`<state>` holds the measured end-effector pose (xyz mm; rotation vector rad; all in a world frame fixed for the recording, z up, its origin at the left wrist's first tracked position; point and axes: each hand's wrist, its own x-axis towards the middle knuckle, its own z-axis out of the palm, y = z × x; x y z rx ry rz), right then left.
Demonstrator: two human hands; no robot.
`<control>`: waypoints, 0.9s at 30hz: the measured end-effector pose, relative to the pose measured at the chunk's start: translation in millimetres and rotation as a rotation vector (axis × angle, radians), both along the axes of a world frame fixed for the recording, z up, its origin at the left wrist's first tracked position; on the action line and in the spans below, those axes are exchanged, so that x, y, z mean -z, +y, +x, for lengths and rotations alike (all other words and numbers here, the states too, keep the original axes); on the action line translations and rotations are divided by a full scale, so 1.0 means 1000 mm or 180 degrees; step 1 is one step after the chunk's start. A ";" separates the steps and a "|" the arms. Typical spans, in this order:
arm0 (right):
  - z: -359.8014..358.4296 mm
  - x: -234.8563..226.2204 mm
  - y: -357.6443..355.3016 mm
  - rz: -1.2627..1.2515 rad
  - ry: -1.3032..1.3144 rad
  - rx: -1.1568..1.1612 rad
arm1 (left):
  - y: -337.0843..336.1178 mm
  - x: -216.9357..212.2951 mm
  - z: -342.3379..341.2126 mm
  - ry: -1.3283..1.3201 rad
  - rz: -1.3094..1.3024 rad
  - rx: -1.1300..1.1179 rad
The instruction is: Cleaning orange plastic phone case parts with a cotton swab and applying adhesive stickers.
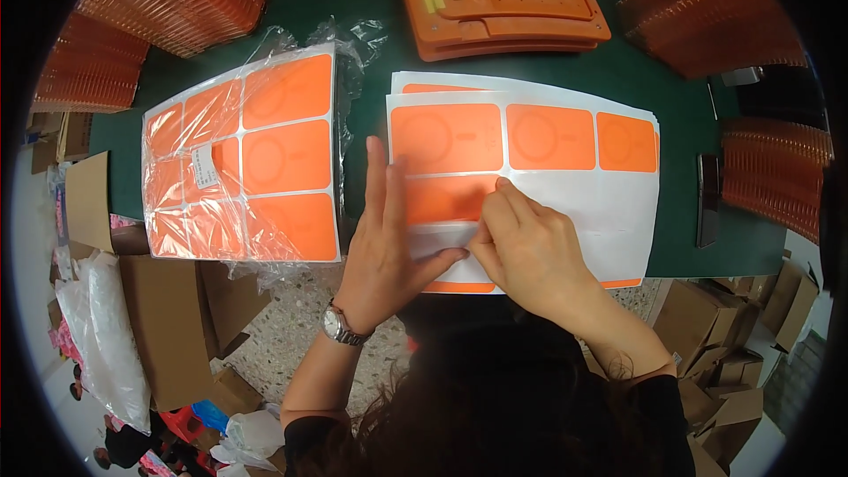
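Observation:
A stack of white backing sheets (601,221) lies before me, the top one bearing orange rounded-rectangle stickers in its upper row. In the row below, one orange sticker (433,200) shows at the left, and the space to its right is bare white. My right hand (534,252) is curled, its thumb and forefinger pinched at that sticker's right end; the exact grip is partly hidden. My left hand (384,238), with a metal watch on the wrist, lies with fingers stretched over the sheet's left edge. Left of it is a clear plastic-wrapped pack of orange sticker sheets (287,159).
An orange plastic fixture (521,0) with two yellow strips stands at the back of the green table (367,79). Stacks of orange-tinted clear trays (181,0) line both sides. A dark phone-like slab (707,200) lies at the right. Cardboard boxes (702,318) sit below the table.

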<state>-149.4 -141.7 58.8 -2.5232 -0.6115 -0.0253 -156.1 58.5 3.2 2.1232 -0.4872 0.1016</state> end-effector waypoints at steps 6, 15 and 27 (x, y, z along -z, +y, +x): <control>0.000 0.002 -0.011 0.0322 0.0388 0.0343 | -0.002 -0.001 0.001 -0.0450 0.0453 0.0004; -0.004 0.006 -0.027 0.1821 0.1216 0.0940 | -0.005 -0.003 -0.005 -0.0447 0.1171 0.0030; -0.021 0.027 -0.034 0.2398 0.0850 0.0693 | -0.004 -0.023 -0.003 -0.0145 0.0796 0.0167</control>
